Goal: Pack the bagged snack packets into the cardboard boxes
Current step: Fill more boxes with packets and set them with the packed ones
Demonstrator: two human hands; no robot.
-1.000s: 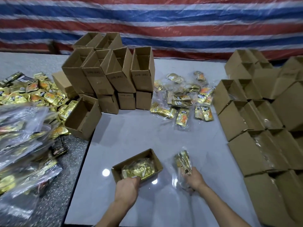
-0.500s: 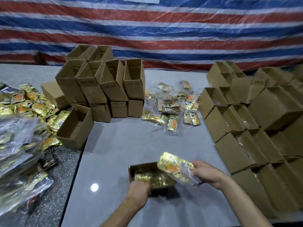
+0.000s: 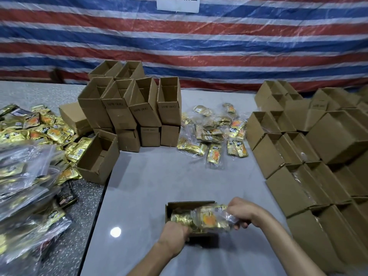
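On the head camera I see my left hand [image 3: 175, 236] at the near-left corner of the box [image 3: 189, 204], wrist bent down. Its fingers curl over the near wall, and the tips are hidden. My right hand [image 3: 245, 213] reaches in from the right, forearm slanting over the table [image 3: 159, 182], fingers and thumb curled round one end of a bag [image 3: 209, 218]. The bag lies tilted across the box's open top, above a packed bag [image 3: 179, 217] inside.

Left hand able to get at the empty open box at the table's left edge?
Likely yes, once freed: only bare grey tabletop lies before the empty open brown cardboard box, but the left hand seems to grip the small brown cardboard box being filled.
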